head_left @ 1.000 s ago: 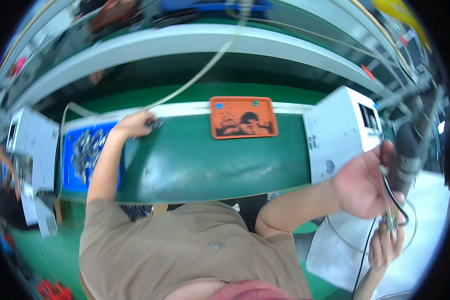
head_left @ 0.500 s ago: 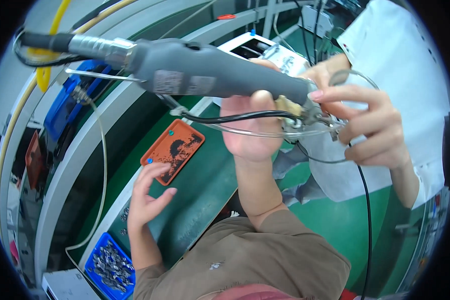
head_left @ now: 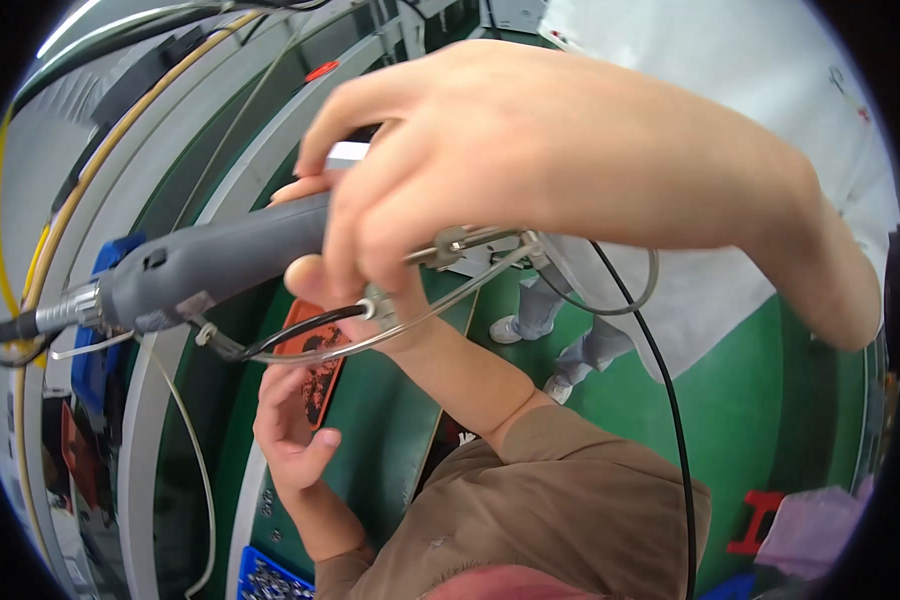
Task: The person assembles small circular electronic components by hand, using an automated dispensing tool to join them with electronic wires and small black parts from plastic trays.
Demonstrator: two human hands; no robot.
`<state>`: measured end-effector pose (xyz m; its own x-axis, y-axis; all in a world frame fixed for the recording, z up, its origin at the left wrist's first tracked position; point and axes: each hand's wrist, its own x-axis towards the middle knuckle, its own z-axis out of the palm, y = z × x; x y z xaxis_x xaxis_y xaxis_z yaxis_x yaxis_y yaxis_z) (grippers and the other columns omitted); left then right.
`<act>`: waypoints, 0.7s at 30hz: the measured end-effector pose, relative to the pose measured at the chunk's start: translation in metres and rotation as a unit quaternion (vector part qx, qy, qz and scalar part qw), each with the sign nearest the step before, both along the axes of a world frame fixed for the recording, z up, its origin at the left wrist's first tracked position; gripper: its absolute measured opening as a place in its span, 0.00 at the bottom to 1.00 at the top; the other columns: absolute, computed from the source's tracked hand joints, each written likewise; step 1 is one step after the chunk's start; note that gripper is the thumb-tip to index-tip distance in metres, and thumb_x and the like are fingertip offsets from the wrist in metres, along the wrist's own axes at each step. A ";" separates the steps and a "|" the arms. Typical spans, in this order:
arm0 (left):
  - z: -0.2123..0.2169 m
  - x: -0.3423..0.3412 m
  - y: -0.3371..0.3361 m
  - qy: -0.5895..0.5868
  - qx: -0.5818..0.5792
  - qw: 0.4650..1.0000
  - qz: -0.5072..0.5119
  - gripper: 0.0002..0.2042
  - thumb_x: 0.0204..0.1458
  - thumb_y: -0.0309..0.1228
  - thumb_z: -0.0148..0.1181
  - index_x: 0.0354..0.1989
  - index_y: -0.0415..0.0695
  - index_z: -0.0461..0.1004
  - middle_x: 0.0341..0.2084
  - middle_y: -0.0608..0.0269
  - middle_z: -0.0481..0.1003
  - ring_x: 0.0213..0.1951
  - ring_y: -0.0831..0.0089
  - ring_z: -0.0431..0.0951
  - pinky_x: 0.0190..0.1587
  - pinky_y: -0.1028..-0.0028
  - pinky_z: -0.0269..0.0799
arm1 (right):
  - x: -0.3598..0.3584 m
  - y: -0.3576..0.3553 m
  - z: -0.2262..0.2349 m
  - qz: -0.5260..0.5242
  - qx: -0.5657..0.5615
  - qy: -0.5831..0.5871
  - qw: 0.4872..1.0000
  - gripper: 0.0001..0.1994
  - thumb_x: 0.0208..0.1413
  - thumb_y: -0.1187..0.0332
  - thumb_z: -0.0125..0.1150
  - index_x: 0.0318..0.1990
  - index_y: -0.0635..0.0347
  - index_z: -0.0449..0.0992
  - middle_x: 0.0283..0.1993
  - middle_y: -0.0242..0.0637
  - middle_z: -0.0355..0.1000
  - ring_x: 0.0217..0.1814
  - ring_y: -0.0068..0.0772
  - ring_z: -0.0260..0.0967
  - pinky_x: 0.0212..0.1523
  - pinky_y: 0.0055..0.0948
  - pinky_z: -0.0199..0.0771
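Right hand [head_left: 320, 285] closed round the grey driver [head_left: 210, 265], held high over the green bench [head_left: 370, 440], with the far end of the tool hidden. Across it from the right, a co-worker's hand [head_left: 570, 170], pinching at the wire loop [head_left: 450, 300] beside the black cable [head_left: 670, 400]. Left hand [head_left: 290, 440] loosely spread and empty, near the orange tray [head_left: 315, 375]. Likely risks: two grips tugging apart and the driver slipping, cable snagging in the loop, a finger nipped by wire.
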<state>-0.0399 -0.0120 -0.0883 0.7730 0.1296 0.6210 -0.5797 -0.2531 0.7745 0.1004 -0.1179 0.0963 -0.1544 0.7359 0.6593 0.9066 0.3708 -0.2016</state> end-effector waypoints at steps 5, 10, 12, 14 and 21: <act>0.026 0.036 -0.011 -0.029 -0.097 0.992 0.070 0.45 0.51 0.49 0.70 0.71 0.34 0.56 0.68 0.44 0.61 0.67 0.55 0.65 0.70 0.55 0.59 | 0.027 -0.022 -0.083 0.084 0.254 0.466 0.843 0.11 0.46 0.65 0.77 0.36 0.51 0.81 0.47 0.32 0.79 0.54 0.39 0.73 0.47 0.36 0.77; 0.065 0.065 -0.016 -0.033 -0.163 0.986 0.031 0.52 0.47 0.51 0.71 0.74 0.35 0.50 0.70 0.47 0.58 0.70 0.54 0.61 0.70 0.54 0.57 | 0.048 -0.009 -0.105 0.054 0.331 0.386 0.859 0.13 0.45 0.60 0.81 0.34 0.49 0.82 0.48 0.35 0.79 0.53 0.35 0.73 0.52 0.34 0.75; 0.078 0.077 -0.024 -0.051 -0.162 0.986 -0.003 0.52 0.47 0.50 0.71 0.74 0.35 0.49 0.70 0.46 0.57 0.70 0.53 0.61 0.71 0.55 0.55 | 0.063 -0.008 -0.111 0.077 0.291 0.349 0.887 0.18 0.52 0.62 0.76 0.48 0.51 0.76 0.56 0.33 0.74 0.59 0.31 0.70 0.59 0.35 0.70; 0.093 0.085 -0.035 -0.072 -0.158 0.984 -0.037 0.52 0.48 0.49 0.70 0.74 0.34 0.48 0.70 0.45 0.56 0.70 0.52 0.61 0.72 0.56 0.53 | 0.059 -0.015 -0.109 0.101 0.253 0.307 0.912 0.25 0.58 0.64 0.71 0.62 0.52 0.71 0.64 0.30 0.70 0.66 0.28 0.66 0.65 0.35 0.66; 0.110 0.094 -0.029 -0.159 -0.175 0.970 -0.056 0.51 0.45 0.44 0.74 0.75 0.42 0.48 0.72 0.45 0.55 0.72 0.45 0.55 0.74 0.47 0.50 | 0.047 -0.021 -0.106 0.153 0.255 0.444 0.845 0.07 0.58 0.68 0.69 0.43 0.49 0.80 0.63 0.34 0.70 0.63 0.33 0.68 0.64 0.39 0.67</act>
<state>0.0537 -0.0407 0.0221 0.5709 0.3027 0.7632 -0.8122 0.0718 0.5790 0.1470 -0.1384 -0.0093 0.4357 0.3365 0.8349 0.3271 0.8049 -0.4951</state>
